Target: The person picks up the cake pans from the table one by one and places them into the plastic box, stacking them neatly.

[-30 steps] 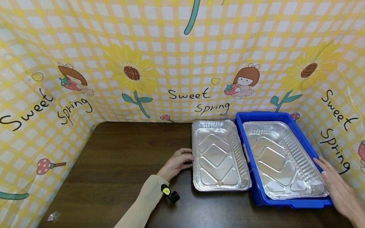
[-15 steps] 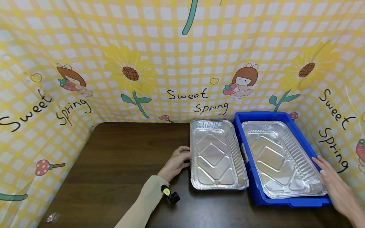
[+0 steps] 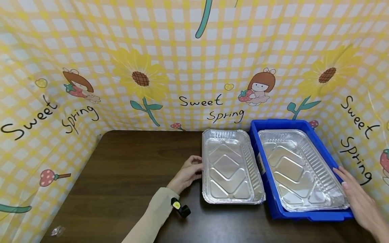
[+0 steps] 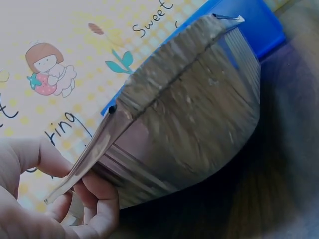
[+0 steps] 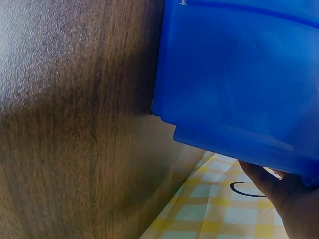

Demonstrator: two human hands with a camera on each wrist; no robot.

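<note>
In the head view, my left hand [image 3: 186,173] holds the left rim of a rectangular foil tray [image 3: 232,165] on the table. The left wrist view has the thumb and fingers of the left hand [image 4: 65,199] pinching the crimped rim of the foil tray [image 4: 199,104]. A second foil tray [image 3: 293,168] sits inside a blue plastic bin [image 3: 275,206] to the right. Against that bin's right side lies my right hand [image 3: 358,197], its fingers extended along the edge. From the right wrist, the hand [image 5: 291,199] touches the side of the blue bin [image 5: 239,79].
Dark brown wooden table [image 3: 136,162] extends left of the trays. A small scrap of clear plastic [image 3: 57,231] lies near its front left. Yellow checked cloth [image 3: 182,60] hangs behind and at both sides, close to the bin's right edge.
The left foil tray has slid slightly left with my left hand, widening the gap to the blue bin. My right hand stays at the bin's right side.
</note>
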